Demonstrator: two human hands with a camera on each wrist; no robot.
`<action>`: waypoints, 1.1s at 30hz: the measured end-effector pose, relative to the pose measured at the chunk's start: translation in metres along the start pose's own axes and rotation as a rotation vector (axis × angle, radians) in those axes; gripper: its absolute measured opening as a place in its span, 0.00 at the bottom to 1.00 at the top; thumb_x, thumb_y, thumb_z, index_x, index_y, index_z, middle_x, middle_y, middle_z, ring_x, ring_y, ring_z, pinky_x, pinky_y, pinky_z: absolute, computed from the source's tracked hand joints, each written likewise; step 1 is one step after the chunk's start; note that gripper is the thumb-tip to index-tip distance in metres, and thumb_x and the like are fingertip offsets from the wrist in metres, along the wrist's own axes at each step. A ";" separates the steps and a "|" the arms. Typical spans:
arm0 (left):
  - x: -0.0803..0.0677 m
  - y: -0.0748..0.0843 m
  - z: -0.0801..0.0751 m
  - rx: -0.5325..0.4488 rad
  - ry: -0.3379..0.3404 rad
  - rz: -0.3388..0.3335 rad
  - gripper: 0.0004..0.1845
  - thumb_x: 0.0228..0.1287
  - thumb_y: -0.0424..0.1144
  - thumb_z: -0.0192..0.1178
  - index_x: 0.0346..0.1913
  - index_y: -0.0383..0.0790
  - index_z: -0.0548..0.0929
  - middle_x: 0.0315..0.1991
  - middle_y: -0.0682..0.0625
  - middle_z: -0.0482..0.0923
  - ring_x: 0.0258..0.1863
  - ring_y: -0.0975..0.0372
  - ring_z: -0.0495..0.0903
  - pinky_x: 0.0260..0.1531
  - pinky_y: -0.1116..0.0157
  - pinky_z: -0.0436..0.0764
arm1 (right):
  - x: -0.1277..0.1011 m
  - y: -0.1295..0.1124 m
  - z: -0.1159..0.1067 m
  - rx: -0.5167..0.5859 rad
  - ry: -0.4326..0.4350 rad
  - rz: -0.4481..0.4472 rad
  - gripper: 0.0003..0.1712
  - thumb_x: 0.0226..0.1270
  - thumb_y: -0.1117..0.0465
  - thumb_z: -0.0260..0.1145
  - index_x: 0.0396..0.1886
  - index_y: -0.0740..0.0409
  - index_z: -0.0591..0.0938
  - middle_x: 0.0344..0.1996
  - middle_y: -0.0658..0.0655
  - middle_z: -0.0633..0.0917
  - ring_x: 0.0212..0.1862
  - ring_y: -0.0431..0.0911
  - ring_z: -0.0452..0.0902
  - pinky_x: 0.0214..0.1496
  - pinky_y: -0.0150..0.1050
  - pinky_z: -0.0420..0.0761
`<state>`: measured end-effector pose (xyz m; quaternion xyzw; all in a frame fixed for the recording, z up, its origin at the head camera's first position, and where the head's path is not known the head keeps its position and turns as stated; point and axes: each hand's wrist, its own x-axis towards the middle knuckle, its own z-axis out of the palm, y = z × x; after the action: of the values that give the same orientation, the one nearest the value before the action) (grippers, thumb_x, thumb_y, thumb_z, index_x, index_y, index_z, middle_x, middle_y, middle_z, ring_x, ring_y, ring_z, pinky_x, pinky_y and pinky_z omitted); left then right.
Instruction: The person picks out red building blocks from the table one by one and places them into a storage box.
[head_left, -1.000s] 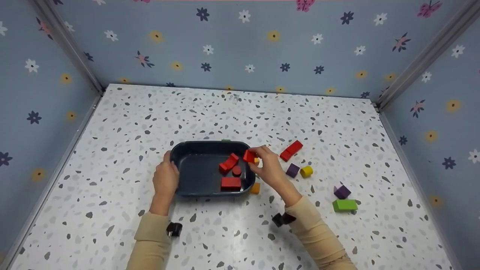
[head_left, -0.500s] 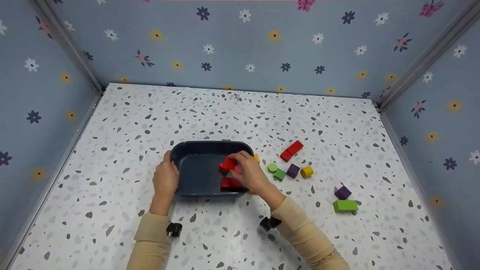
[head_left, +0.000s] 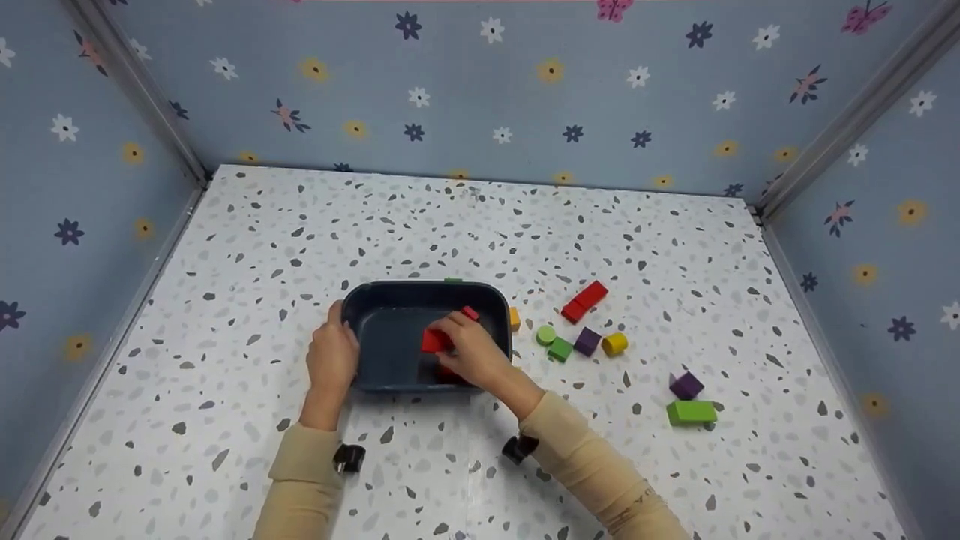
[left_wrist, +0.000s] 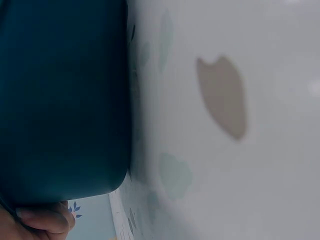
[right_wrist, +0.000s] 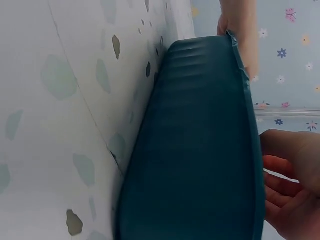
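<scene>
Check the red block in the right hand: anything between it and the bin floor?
Nothing visible. The right hand holds the red block inside the dark blue bin, over bare floor on the left half. Other red blocks sit further right, partly hidden under the hand. The left hand grips the bin's left rim.

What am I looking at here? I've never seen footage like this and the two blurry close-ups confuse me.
A person works with bare hands, wearing three cameras. The wide picture comes from the head, looking down at a speckled table. The close-ups come from each wrist, so they mostly show the side of the dark bin. The left hand grips the bin's rim. The right hand is inside the bin, holding a red block. Beside the bin lie loose blocks: a red bar, green, purple and yellow ones.
</scene>
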<state>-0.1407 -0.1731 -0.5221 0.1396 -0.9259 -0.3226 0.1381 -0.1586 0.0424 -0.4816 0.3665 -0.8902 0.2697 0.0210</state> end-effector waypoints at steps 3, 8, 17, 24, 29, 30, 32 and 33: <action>0.000 0.000 0.000 0.008 0.002 0.010 0.19 0.62 0.29 0.45 0.57 0.34 0.67 0.35 0.28 0.76 0.29 0.39 0.76 0.22 0.45 0.70 | 0.004 0.000 0.005 -0.009 -0.053 0.009 0.19 0.51 0.66 0.66 0.45 0.62 0.77 0.39 0.55 0.77 0.41 0.43 0.73 0.44 0.32 0.72; 0.000 0.000 0.000 0.012 0.006 0.028 0.19 0.62 0.29 0.45 0.57 0.33 0.67 0.35 0.29 0.76 0.29 0.39 0.76 0.22 0.46 0.70 | 0.010 0.002 0.012 -0.041 -0.143 0.014 0.18 0.52 0.65 0.66 0.45 0.61 0.78 0.40 0.55 0.78 0.43 0.42 0.74 0.45 0.30 0.72; 0.001 0.000 -0.001 0.012 -0.013 0.014 0.19 0.63 0.29 0.45 0.57 0.33 0.67 0.37 0.28 0.75 0.31 0.39 0.76 0.23 0.46 0.71 | 0.015 0.002 0.023 -0.069 -0.264 -0.019 0.19 0.49 0.69 0.67 0.44 0.63 0.79 0.41 0.56 0.79 0.45 0.44 0.74 0.47 0.30 0.71; 0.001 0.001 -0.001 0.004 -0.023 -0.001 0.19 0.63 0.29 0.45 0.58 0.33 0.67 0.38 0.28 0.75 0.32 0.40 0.77 0.24 0.47 0.71 | 0.017 0.005 0.027 -0.160 -0.332 -0.080 0.13 0.50 0.67 0.67 0.39 0.62 0.81 0.35 0.54 0.81 0.40 0.44 0.75 0.44 0.32 0.72; 0.001 0.001 -0.001 0.006 -0.016 -0.008 0.19 0.63 0.30 0.46 0.57 0.34 0.67 0.37 0.28 0.76 0.31 0.39 0.77 0.24 0.46 0.71 | 0.019 0.005 0.027 -0.160 -0.380 -0.092 0.11 0.51 0.65 0.67 0.37 0.60 0.82 0.33 0.53 0.82 0.38 0.42 0.76 0.42 0.31 0.72; 0.001 0.001 -0.001 0.005 -0.014 -0.009 0.19 0.63 0.30 0.46 0.57 0.34 0.67 0.37 0.28 0.76 0.30 0.39 0.76 0.24 0.46 0.71 | 0.019 0.004 0.028 -0.154 -0.385 -0.094 0.11 0.51 0.65 0.67 0.37 0.61 0.82 0.33 0.53 0.82 0.38 0.42 0.76 0.42 0.31 0.73; 0.000 0.000 -0.001 0.003 -0.017 -0.007 0.19 0.62 0.30 0.46 0.57 0.34 0.67 0.37 0.28 0.75 0.31 0.39 0.76 0.24 0.46 0.71 | 0.020 0.004 0.028 -0.151 -0.390 -0.100 0.10 0.51 0.65 0.67 0.36 0.61 0.82 0.32 0.53 0.82 0.37 0.42 0.76 0.41 0.32 0.73; 0.000 0.000 -0.001 0.003 -0.018 -0.005 0.19 0.62 0.29 0.45 0.58 0.34 0.67 0.38 0.28 0.75 0.31 0.39 0.76 0.24 0.46 0.71 | 0.020 0.004 0.029 -0.152 -0.391 -0.101 0.10 0.51 0.65 0.68 0.35 0.61 0.82 0.32 0.53 0.82 0.37 0.43 0.76 0.41 0.32 0.73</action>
<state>-0.1405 -0.1736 -0.5210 0.1394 -0.9272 -0.3229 0.1289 -0.1711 0.0173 -0.5031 0.4533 -0.8757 0.1240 -0.1108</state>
